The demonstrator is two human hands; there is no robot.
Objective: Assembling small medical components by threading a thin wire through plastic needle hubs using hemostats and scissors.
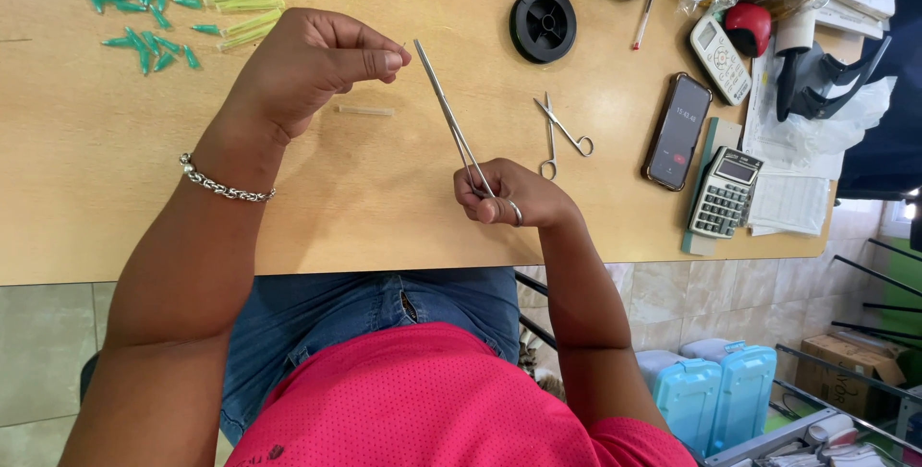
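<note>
Over the wooden counter [384, 208], the right hand [514, 196] is closed through the ring handles of long steel forceps [451, 117], tips pointing away. The left hand [312, 64] hovers beside those tips, thumb and forefinger pinched together; on what, I cannot tell. Small scissors [562, 133] lie nearby.

Bare wooden tabletop [384, 198] lies open between the two hands, hemmed by green caps [144, 21] far left, a black spool [543, 23] and small scissors [562, 133] toward the cluttered right.
</note>
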